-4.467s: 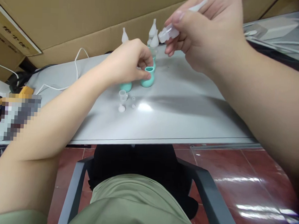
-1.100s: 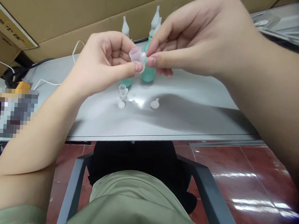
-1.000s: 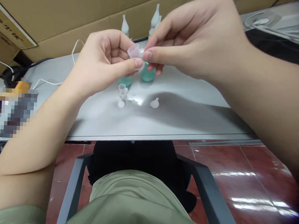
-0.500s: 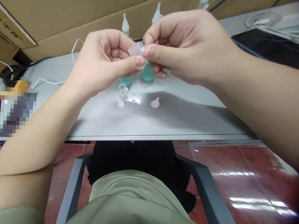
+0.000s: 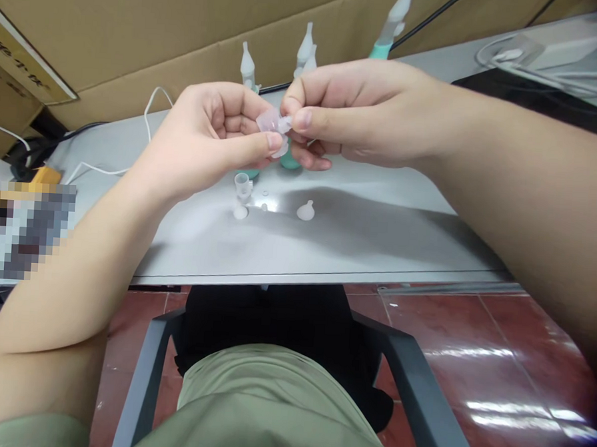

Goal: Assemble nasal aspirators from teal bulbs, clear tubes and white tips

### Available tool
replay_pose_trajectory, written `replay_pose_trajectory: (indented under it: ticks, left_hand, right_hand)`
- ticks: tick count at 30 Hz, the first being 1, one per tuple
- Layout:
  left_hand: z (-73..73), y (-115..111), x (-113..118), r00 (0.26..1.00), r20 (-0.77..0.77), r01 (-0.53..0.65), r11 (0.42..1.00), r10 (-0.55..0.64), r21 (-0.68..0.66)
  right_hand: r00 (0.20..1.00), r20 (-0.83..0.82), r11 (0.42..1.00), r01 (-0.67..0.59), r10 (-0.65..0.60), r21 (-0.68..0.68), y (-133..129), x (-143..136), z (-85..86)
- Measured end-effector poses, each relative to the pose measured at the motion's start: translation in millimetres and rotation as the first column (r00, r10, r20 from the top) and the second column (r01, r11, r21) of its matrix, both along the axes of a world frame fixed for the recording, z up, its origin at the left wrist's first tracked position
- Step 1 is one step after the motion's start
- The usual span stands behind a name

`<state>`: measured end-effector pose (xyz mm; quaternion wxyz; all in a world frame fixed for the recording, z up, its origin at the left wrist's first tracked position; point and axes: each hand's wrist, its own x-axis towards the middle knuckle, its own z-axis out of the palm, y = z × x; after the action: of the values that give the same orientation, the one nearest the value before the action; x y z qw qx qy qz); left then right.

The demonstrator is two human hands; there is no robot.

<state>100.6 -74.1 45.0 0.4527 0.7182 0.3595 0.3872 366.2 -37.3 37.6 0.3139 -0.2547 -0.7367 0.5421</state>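
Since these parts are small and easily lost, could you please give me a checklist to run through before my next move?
1. Clear plastic piece gripped by left hand: ok.
2. Right hand at that piece's side stub: ok.
3. Stub fully seated: cannot tell, fingers partly cover it.
4. Clear cup-shaped part lying on the table, untouched: ok.
5. White cone-shaped part away from the table's near edge: ok.
6. Small round bits easy to see: not ok, they lie by the glare.

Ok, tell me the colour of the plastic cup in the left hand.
The cup is cloudy clear, faintly pink; best in the head view.
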Motion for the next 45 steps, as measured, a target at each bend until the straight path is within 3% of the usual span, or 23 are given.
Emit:
replay_pose_trajectory:
  ticks: [3, 6, 9, 12, 18, 24, 28, 32, 38, 42, 45]
  left_hand:
    - [-2.8, 2, -2, 0.999, -0.043, 0.011, 0.999, -0.009, 0.037]
    - [-2.8, 3, -4, 1.0, -0.023, 0.013, 0.999, -0.012, 0.04]
    - [0.4, 1, -3, 0.998, 0.048, 0.033, 0.999, -0.035, 0.027]
    - [2.0, -2, 0, 0.994, 0.097, 0.038, 0.999, -0.041, 0.037]
    - [-3.4, -2, 0, 0.998, 0.047, -0.046, 0.995, 0.042, 0.094]
    - [3.3, -2, -1, 0.998, 0.055, -0.019, 0.996, 0.014, 0.081]
    - [5.1, -3, 2, 0.999, 0.036, -0.014, 0.999, 0.013, 0.052]
    - [-0.4, -3, 5, 0.996, 0.085, -0.038, 0.997, 0.032, 0.074]
    - [1.7, -8, 4, 0.998, 0.067, 0.003, 0.997, -0.009, 0.081]
    - [-2.6, -3, 2, 1.0, 0.024, -0.01, 0.988, 0.007, 0.153]
    - [-6.7, 2, -1, 1.0, 0.005, -0.016, 0.97, 0.015, 0.241]
  right_hand:
    - [0.999, -0.021, 0.999, -0.042, 0.041, -0.024, 0, -1, -0.4]
    - [0.995, -0.078, 0.997, -0.052, 0.056, 0.053, -1, -3, -1.7]
    - [0.986, -0.162, 0.989, 0.047, -0.024, 0.14, -5, -7, -1.6]
    - [0.971, -0.209, 0.979, 0.15, -0.119, 0.138, -8, -8, -0.1]
    - [0.972, -0.153, 0.972, 0.199, -0.179, 0.127, -10, -7, 4.1]
    - [0.958, -0.195, 0.94, 0.253, -0.211, 0.227, -19, -13, 6.7]
    - [0.969, -0.206, 0.958, 0.179, -0.134, 0.222, -12, -12, 4.0]
    - [0.993, -0.103, 0.991, 0.076, -0.065, 0.108, -2, -8, 0.9]
    - [0.966, -0.229, 0.989, -0.138, 0.122, -0.056, 10, -7, -7.4]
    - [0.955, -0.275, 0.984, -0.149, 0.116, -0.101, 18, -9, -11.6]
    - [0.951, -0.303, 0.99, -0.099, 0.065, -0.098, 15, -4, -5.2]
